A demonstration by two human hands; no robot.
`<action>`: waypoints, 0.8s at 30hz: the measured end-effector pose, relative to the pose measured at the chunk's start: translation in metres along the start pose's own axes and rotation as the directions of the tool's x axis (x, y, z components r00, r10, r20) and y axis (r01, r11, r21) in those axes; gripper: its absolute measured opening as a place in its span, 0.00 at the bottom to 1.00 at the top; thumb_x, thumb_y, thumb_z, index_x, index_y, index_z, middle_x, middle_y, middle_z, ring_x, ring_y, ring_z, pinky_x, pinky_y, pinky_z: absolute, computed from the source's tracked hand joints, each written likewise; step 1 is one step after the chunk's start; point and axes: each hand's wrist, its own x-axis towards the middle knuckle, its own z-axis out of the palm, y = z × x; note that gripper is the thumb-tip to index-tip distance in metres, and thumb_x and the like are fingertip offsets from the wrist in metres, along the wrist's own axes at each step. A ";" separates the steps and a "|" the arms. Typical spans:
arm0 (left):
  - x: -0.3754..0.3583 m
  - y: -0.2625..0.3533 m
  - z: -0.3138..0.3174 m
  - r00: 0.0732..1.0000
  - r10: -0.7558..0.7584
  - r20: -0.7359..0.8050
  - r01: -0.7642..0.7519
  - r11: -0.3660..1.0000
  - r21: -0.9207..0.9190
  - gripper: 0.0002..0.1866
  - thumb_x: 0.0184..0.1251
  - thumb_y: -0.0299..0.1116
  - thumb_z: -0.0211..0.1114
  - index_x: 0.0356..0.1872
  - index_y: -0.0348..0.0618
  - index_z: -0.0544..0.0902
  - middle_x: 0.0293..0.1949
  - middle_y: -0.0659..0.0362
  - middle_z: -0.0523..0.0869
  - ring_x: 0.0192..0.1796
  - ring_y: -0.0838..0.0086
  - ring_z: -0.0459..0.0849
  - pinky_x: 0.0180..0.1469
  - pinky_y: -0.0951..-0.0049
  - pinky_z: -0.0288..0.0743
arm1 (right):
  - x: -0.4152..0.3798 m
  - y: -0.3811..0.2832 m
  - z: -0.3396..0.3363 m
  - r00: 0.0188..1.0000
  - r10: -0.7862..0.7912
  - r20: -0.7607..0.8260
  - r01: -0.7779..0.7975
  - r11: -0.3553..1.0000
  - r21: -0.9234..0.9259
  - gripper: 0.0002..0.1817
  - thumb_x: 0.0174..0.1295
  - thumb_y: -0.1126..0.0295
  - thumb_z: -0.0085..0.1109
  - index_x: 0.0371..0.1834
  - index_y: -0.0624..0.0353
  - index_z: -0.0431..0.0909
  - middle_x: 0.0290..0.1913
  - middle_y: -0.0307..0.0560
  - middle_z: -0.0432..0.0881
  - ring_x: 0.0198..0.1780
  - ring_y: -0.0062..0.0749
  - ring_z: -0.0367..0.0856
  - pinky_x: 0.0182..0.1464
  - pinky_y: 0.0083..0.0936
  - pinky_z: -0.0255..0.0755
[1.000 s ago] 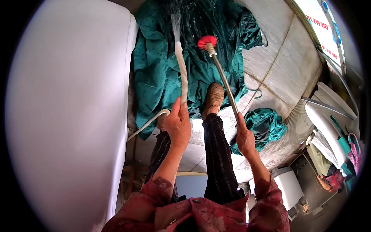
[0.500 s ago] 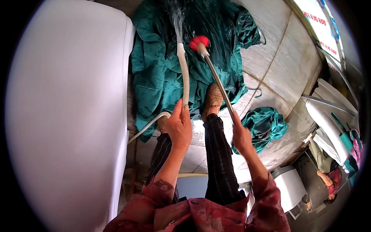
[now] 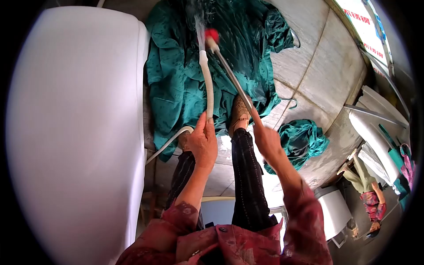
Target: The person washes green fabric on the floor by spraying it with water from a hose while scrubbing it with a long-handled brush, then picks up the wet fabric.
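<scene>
My left hand (image 3: 203, 143) is wrapped round a beige corrugated hose (image 3: 208, 88), which points away from me. Water (image 3: 200, 28) sprays from its white end onto a large dark green cloth (image 3: 170, 95) spread on the floor. In my right hand (image 3: 268, 142) is the metal handle of a long brush (image 3: 230, 73). The brush's red head, a little blurred, is over the wet cloth, close beside the water stream. Both my feet, in brown woven shoes (image 3: 240, 108), are at the near edge of the cloth.
A big white rounded appliance or tub (image 3: 79, 132) fills the left side. A second bunched green cloth (image 3: 304, 141) lies on the tiled floor (image 3: 309, 73) to the right. Farther right are white panels (image 3: 375, 128) and a person (image 3: 371, 198) in a red top, perhaps a reflection.
The brush head has moved left and away from me, closer to the water stream. My right hand has shifted slightly left and up. My left hand and the hose are almost unmoved.
</scene>
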 end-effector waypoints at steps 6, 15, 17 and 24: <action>0.003 0.003 0.000 1.000 0.013 0.017 -0.014 0.995 0.095 0.16 0.66 0.34 0.56 0.50 0.35 0.78 0.18 0.53 0.79 0.20 0.73 0.74 0.25 0.70 0.66 | 0.064 -0.013 -0.046 0.996 -0.005 -0.088 0.021 0.983 0.185 0.30 0.64 0.67 0.45 0.69 0.37 0.49 0.20 0.59 0.76 0.22 0.56 0.76 0.24 0.47 0.67; 0.001 0.001 -0.001 1.000 -0.001 -0.002 0.001 1.000 0.026 0.16 0.66 0.32 0.55 0.51 0.35 0.78 0.20 0.53 0.80 0.21 0.74 0.74 0.24 0.72 0.66 | 0.040 0.002 -0.017 1.000 0.027 -0.009 -0.026 0.995 0.097 0.31 0.64 0.68 0.44 0.70 0.37 0.47 0.19 0.59 0.75 0.22 0.57 0.76 0.24 0.46 0.66; 0.006 0.010 0.002 0.998 -0.059 0.027 0.057 0.997 0.060 0.16 0.66 0.32 0.54 0.51 0.36 0.78 0.20 0.53 0.81 0.21 0.74 0.75 0.26 0.73 0.67 | 0.104 -0.040 -0.035 0.978 -0.054 -0.202 0.087 0.984 0.159 0.29 0.65 0.68 0.43 0.68 0.36 0.50 0.21 0.62 0.75 0.24 0.57 0.76 0.26 0.46 0.66; 0.005 0.004 0.002 0.993 0.115 0.023 -0.117 0.986 0.115 0.16 0.65 0.33 0.57 0.51 0.37 0.78 0.22 0.50 0.82 0.23 0.67 0.80 0.26 0.67 0.69 | -0.033 0.060 0.002 0.991 0.085 -0.105 -0.056 0.964 0.260 0.31 0.63 0.71 0.42 0.70 0.39 0.50 0.24 0.64 0.78 0.23 0.57 0.77 0.25 0.49 0.67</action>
